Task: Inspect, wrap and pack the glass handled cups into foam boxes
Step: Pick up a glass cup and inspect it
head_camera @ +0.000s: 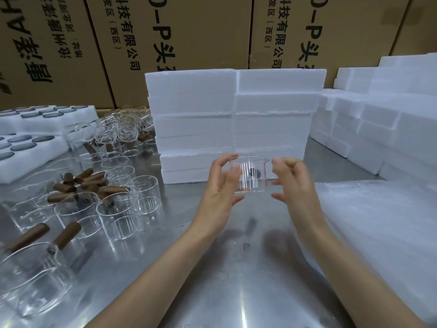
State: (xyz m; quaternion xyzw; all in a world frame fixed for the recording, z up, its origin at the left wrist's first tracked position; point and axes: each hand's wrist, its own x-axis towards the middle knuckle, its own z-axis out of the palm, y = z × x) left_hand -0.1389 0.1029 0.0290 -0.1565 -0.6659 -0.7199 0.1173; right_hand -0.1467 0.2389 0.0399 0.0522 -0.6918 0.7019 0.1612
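Glass cup [250, 174] held upright above table [212, 292], rim up, dark handle fitting facing far side. Left hand [218, 192] and right hand [295, 183] fingers curled, pinching cup sides. Foam boxes [234, 124] stacked just behind.

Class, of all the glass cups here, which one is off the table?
The glass cup held between left hand and right hand, before the foam stack; the others sit on the table at left.

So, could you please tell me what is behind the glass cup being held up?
Behind the glass cup stands the stack of white foam boxes, with cardboard cartons further back. The stack's lower middle is partly covered by the hands.
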